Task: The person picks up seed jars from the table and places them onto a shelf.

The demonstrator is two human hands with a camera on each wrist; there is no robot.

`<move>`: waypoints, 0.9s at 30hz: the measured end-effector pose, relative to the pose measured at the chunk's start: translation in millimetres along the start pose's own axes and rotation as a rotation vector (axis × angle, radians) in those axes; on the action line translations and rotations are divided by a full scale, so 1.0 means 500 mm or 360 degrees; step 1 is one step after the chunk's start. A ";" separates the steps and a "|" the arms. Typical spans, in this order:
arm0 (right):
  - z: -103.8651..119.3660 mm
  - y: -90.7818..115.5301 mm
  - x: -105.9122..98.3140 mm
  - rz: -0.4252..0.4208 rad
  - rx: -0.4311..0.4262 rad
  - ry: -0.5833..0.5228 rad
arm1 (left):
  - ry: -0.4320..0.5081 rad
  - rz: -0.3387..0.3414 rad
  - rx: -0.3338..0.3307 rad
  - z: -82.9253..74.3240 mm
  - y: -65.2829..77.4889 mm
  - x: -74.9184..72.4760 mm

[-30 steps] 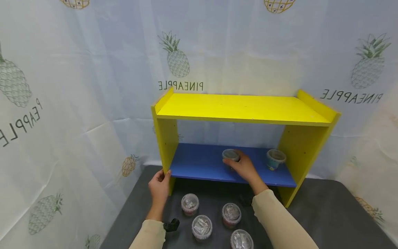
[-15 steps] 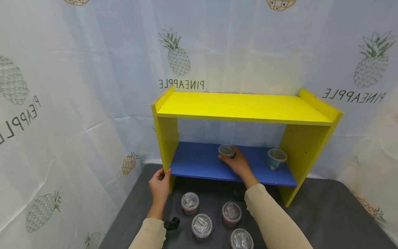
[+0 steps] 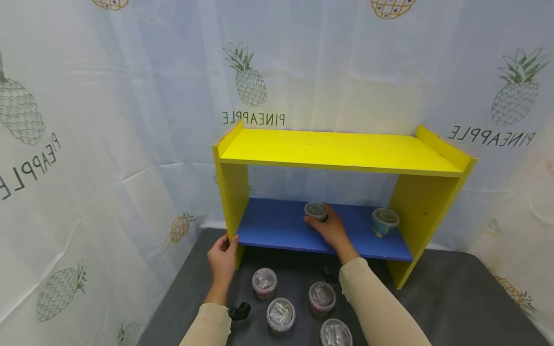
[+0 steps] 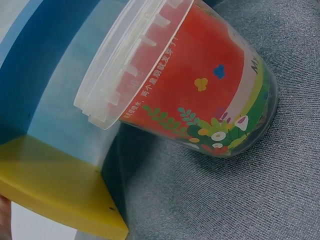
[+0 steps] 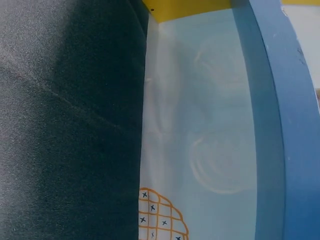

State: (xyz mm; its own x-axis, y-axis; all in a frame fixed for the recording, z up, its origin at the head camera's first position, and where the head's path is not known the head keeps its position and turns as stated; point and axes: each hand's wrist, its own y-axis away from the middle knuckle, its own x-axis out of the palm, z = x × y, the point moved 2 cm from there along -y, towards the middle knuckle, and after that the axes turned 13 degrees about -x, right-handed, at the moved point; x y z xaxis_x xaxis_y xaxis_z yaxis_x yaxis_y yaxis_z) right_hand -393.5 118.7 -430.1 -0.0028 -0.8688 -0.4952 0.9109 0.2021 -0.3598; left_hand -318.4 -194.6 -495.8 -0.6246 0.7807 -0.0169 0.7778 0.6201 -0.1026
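Note:
My right hand grips a small clear-lidded plastic tub near the middle of the blue shelf board. Thumb and fingers lie round its sides and hide part of it. To its right, a similar tub with a light-blue label stands by the right side panel. With my left hand I hold the front edge of the yellow shelf unit's left side panel. A sliver of that hand shows in the left wrist view. In the right wrist view neither hand nor tub appears.
Several lidded tubs stand on the dark cloth-covered table in front of the unit, including one tub near my left wrist. A red-labelled tub fills the left wrist view. The yellow top board overhangs the blue one. A pineapple-print curtain hangs behind.
Over the first half second, my right hand has shifted left and slightly back with the tub. Since then it has barely moved. My left hand keeps its hold on the side panel.

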 end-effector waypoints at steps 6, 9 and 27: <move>0.001 0.009 0.000 -0.0066 -0.0025 0.0015 | 0.0010 0.0004 -0.0010 0.005 0.003 0.000; 0.002 0.021 -0.002 -0.0074 -0.0026 -0.0006 | 0.0025 0.0007 0.0003 0.002 0.003 -0.001; 0.041 0.195 -0.049 0.0055 -0.0074 -0.0254 | 0.0046 0.0060 0.0027 -0.003 -0.004 -0.002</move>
State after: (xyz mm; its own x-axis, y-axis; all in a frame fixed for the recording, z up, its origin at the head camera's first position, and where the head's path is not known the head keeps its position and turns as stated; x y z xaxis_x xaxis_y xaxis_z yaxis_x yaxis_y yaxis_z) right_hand -296.2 150.4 -436.8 0.0971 -0.9209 -0.3775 0.8893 0.2506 -0.3825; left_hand -319.3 -196.4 -494.0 -0.5927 0.8054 0.0073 0.7991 0.5892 -0.1195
